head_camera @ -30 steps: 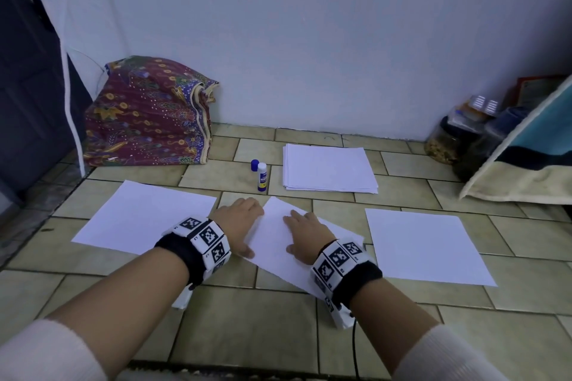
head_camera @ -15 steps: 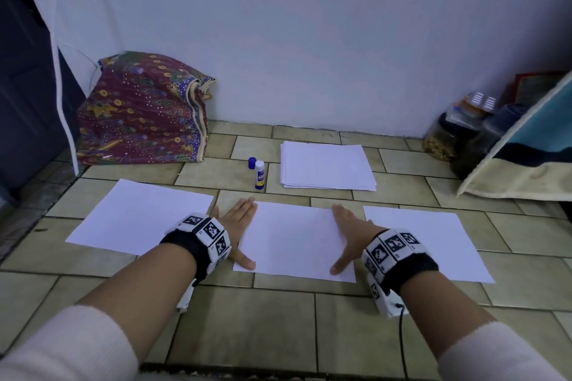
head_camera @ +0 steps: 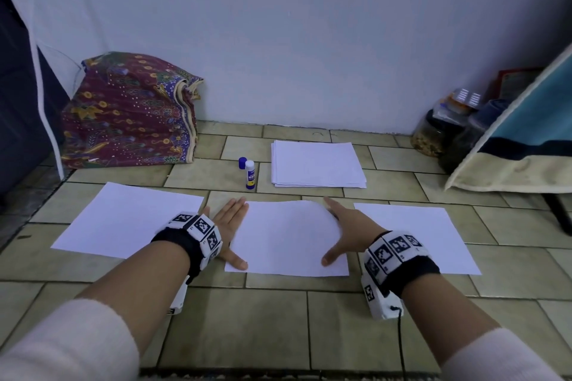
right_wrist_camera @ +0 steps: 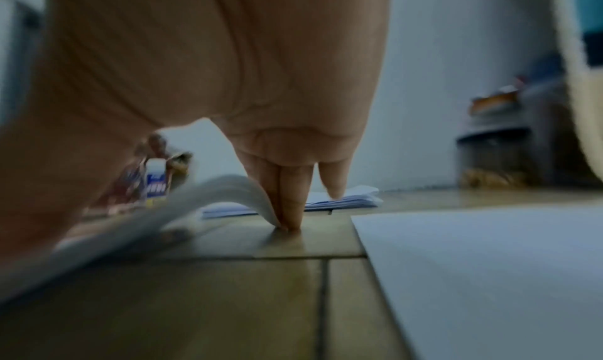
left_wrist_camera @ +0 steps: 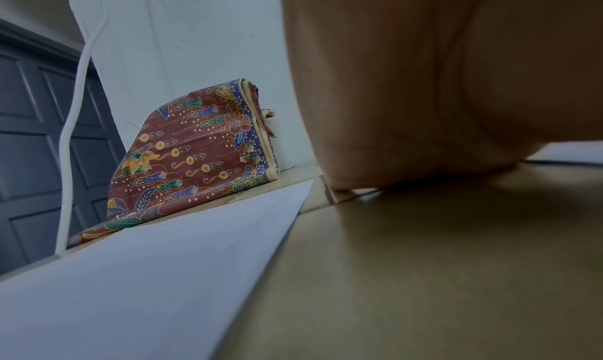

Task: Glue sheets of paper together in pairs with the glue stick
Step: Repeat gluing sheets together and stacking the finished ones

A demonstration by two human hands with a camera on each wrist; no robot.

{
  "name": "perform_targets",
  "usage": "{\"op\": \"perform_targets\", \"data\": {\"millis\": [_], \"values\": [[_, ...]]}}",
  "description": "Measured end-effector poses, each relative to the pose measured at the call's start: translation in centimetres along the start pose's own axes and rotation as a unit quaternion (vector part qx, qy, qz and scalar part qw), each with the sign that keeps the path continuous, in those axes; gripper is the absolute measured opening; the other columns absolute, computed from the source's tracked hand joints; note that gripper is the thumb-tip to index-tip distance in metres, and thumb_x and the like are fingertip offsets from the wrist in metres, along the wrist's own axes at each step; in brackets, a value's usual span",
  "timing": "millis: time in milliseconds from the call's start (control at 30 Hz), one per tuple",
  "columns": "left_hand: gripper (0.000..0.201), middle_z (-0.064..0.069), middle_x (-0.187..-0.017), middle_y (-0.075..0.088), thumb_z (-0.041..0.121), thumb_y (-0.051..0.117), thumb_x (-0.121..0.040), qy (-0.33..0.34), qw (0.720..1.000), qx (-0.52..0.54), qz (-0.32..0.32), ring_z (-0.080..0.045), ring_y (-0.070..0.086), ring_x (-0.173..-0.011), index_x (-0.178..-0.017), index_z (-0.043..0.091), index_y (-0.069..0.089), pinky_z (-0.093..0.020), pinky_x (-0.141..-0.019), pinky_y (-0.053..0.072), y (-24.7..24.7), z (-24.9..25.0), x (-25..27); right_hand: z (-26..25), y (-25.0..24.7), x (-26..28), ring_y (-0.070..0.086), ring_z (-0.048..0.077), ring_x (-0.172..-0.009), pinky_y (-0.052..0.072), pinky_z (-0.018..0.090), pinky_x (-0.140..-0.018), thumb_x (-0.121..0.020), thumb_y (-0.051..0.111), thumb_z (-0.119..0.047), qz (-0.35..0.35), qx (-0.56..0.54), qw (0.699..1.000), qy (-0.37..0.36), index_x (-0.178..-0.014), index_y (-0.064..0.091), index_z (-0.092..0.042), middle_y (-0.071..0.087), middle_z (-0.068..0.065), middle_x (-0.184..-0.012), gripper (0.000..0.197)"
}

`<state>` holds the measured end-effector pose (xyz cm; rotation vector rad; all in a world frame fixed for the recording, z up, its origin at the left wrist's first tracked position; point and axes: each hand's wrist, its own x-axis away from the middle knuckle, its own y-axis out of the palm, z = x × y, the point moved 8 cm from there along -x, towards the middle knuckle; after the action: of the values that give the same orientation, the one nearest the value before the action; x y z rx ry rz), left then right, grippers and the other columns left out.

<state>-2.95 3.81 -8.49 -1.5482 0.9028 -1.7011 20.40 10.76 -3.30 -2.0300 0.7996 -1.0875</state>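
Note:
A white middle sheet (head_camera: 288,238) lies on the tiled floor between my hands. My left hand (head_camera: 229,226) rests flat with straight fingers along its left edge. My right hand (head_camera: 343,229) lies with straight fingers along its right edge, fingertips (right_wrist_camera: 290,210) on the floor. The sheet's edge (right_wrist_camera: 228,192) curls up against them. An uncapped glue stick (head_camera: 250,175) stands beyond the sheet with its blue cap (head_camera: 242,162) beside it. A paper stack (head_camera: 317,164) lies to its right. Single sheets lie at left (head_camera: 130,219) and right (head_camera: 414,238).
A folded patterned cloth (head_camera: 130,114) leans against the wall at back left, next to a dark door (left_wrist_camera: 29,133). Jars (head_camera: 433,133) and a blue-and-cream cushion (head_camera: 526,148) crowd the back right corner. Bare tiles (head_camera: 278,318) stretch in front of the sheets.
The middle sheet, skewed a second ago, now lies square. My right hand slid from the sheet's middle to its right edge; my left hand moved to the left edge.

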Motion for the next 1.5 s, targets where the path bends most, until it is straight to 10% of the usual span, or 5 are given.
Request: {"op": "perform_targets", "data": {"millis": [433,733,933,1400,1500], "values": [[0.177,0.001,-0.154,-0.034,0.103,0.003,0.002,-0.003,1.000,0.016,-0.009,-0.014,-0.028,-0.142,-0.146,0.012,-0.027,-0.057,-0.115,-0.002,-0.2,0.2,0.6,1.8,1.2,1.0,0.064,0.022,-0.098,0.056,0.034,-0.085,-0.073,0.077,-0.001,0.068,-0.409,0.910,0.012,-0.096,0.068,-0.020,0.063,0.010,-0.113,0.032],[0.175,-0.001,-0.152,-0.036,0.102,-0.004,0.001,-0.015,1.000,-0.007,-0.015,-0.016,-0.028,-0.143,-0.144,0.007,-0.029,-0.057,-0.113,-0.002,-0.4,0.3,0.6,2.1,1.3,0.5,0.063,0.019,-0.099,0.053,0.023,-0.085,-0.076,0.074,0.004,0.049,-0.359,0.932,0.026,-0.118,0.066,-0.011,0.063,0.004,-0.115,0.046],[0.129,-0.002,-0.151,-0.038,0.073,0.057,-0.075,-0.033,0.999,-0.016,-0.023,-0.016,-0.030,-0.142,-0.143,0.009,-0.032,-0.056,-0.114,-0.005,0.0,0.2,0.4,3.9,-1.0,1.2,0.063,0.019,-0.096,0.053,0.030,-0.088,-0.075,0.073,0.006,0.068,-0.359,0.930,0.030,-0.117,0.067,-0.011,0.064,0.003,-0.114,0.046],[0.134,-0.001,-0.153,-0.036,0.069,0.067,-0.070,-0.036,0.999,0.001,-0.019,-0.015,-0.029,-0.142,-0.146,0.012,-0.029,-0.057,-0.114,-0.007,0.1,0.4,0.4,5.7,-10.4,-2.4,0.063,0.006,-0.068,0.054,0.014,-0.067,-0.079,0.069,0.006,0.171,-0.378,0.910,0.016,-0.118,0.064,-0.022,0.067,0.006,-0.099,0.048],[0.136,0.000,-0.153,-0.036,0.070,0.067,-0.068,-0.036,0.999,0.000,-0.019,-0.014,-0.030,-0.142,-0.146,0.012,-0.028,-0.057,-0.114,-0.007,0.2,0.2,0.1,5.5,-12.0,-5.5,0.065,0.011,-0.088,0.052,0.027,-0.090,-0.074,0.075,0.000,0.190,-0.329,0.925,0.018,-0.093,0.070,-0.040,0.067,0.003,-0.111,0.044]]}}
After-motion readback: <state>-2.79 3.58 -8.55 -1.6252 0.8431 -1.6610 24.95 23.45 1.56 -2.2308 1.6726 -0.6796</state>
